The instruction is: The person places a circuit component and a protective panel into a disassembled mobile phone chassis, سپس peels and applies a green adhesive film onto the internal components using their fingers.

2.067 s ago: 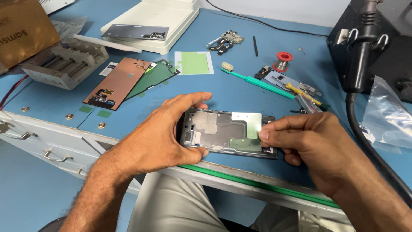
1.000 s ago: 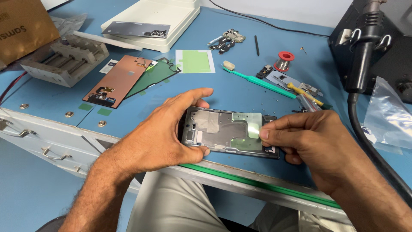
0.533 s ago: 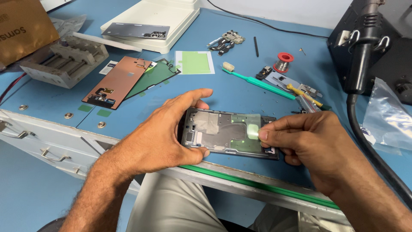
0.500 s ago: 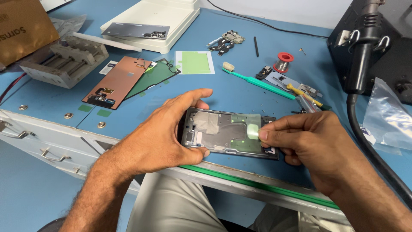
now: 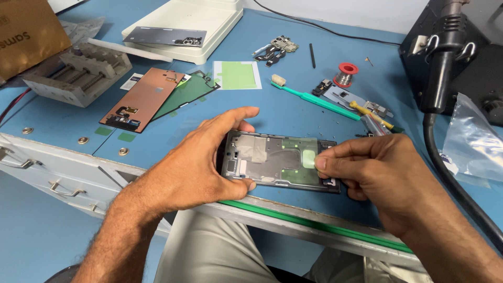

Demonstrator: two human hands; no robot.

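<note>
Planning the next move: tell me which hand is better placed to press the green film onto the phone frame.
Right. The right hand probably suits: its fingertips already pinch the green film, while the left hand grips the phone frame.

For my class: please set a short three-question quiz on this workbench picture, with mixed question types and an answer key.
1. True or false: the left hand grips the left end of the phone frame.
2. What do the right hand's fingertips pinch? A) the solder spool B) a pale green film on the frame C) the teal brush
3. Fill in: the teal brush lies on the blue ____, beyond the frame.

Key: 1 true. 2 B, the pale green film. 3 table.
</note>
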